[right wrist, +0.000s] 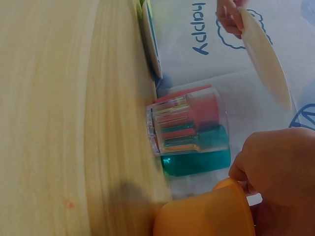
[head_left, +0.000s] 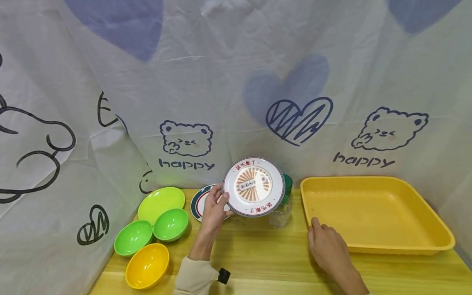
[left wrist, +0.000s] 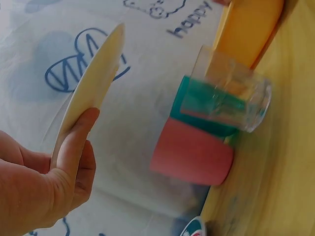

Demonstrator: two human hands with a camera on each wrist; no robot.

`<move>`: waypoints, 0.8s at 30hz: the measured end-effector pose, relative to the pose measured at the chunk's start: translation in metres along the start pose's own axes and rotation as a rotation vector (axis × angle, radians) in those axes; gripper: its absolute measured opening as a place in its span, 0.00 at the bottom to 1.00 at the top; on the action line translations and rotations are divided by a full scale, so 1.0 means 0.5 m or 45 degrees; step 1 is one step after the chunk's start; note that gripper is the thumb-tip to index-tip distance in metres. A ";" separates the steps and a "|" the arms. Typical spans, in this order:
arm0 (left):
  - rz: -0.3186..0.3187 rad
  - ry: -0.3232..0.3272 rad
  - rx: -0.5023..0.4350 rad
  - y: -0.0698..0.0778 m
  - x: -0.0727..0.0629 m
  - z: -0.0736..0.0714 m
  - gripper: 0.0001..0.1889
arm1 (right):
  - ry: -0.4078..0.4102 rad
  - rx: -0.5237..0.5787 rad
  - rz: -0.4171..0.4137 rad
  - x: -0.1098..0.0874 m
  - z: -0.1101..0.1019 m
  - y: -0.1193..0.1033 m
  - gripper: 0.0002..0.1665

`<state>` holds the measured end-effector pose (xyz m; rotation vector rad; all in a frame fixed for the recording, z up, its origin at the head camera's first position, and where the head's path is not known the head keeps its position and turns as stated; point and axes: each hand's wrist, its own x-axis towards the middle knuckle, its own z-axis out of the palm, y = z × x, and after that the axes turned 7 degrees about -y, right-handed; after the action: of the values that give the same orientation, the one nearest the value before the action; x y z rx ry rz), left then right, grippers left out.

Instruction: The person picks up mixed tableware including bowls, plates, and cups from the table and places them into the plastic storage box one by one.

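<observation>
Up over the table, my left hand [head_left: 214, 209] holds a white plate [head_left: 254, 186] by its left edge, thumb on the face and fingers behind. The plate is tilted toward the head camera, showing red lettering and a brown sunburst print; the left wrist view has it nearly edge-on. My right hand [head_left: 328, 246] grips the rim of the yellow tray [head_left: 372, 213] at its near left side. In the right wrist view the fingers bend over that rim. Part of a clear glass [head_left: 279, 219] is covered by the plate in the head view.
A green cup [head_left: 287, 184] and a pink cup [left wrist: 192, 155] stand by the glass. Behind my left hand lies a dark-rimmed plate [head_left: 195, 205]. At left are a lime plate [head_left: 162, 200], two green bowls [head_left: 171, 224] and an orange bowl [head_left: 147, 266]. A printed cloth hangs behind.
</observation>
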<state>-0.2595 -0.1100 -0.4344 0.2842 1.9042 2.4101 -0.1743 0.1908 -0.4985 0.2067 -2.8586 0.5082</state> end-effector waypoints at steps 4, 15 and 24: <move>0.002 -0.018 -0.037 -0.011 0.000 0.017 0.22 | -0.006 0.014 -0.012 -0.001 -0.002 0.001 0.09; -0.026 -0.038 -0.106 -0.032 0.000 0.040 0.22 | -0.065 0.116 0.001 0.001 -0.020 0.003 0.07; -0.072 -0.071 -0.138 -0.032 -0.002 0.048 0.23 | -0.025 0.329 -0.021 0.039 -0.062 0.011 0.26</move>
<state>-0.2552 -0.0835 -0.4446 0.2844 1.7281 2.4309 -0.1878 0.2051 -0.4673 0.2799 -2.7997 0.8772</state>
